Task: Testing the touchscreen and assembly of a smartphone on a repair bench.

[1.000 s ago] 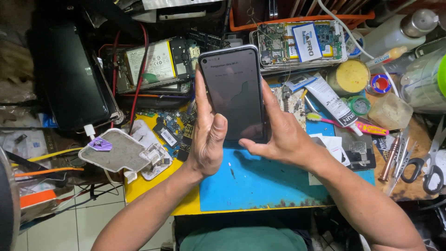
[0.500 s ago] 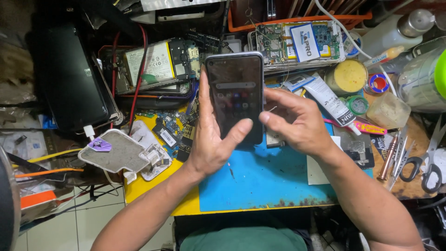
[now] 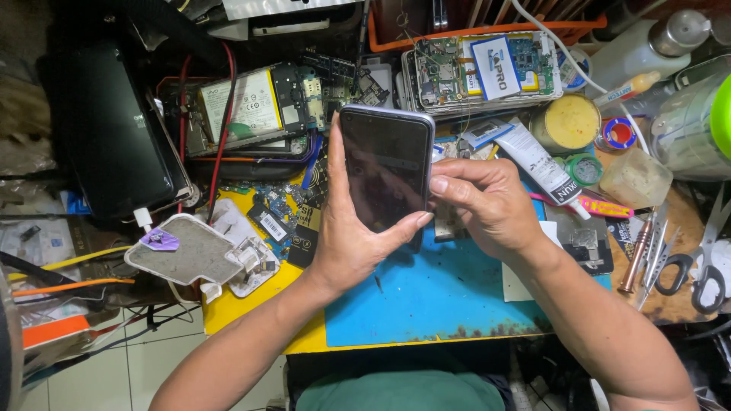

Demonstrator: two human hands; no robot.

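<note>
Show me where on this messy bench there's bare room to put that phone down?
The blue rubber work mat is bare below the left hand and right hand holding the dark smartphone, down to its near edge. Everything behind is crowded: opened phones with circuit boards, white glue tube; steel scissors fill the right.

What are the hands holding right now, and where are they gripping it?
The left hand holds a dark phone upright, cradling its lower end, thumb at the bottom right edge. The right hand presses its fingertips on the phone's right edge.
</note>
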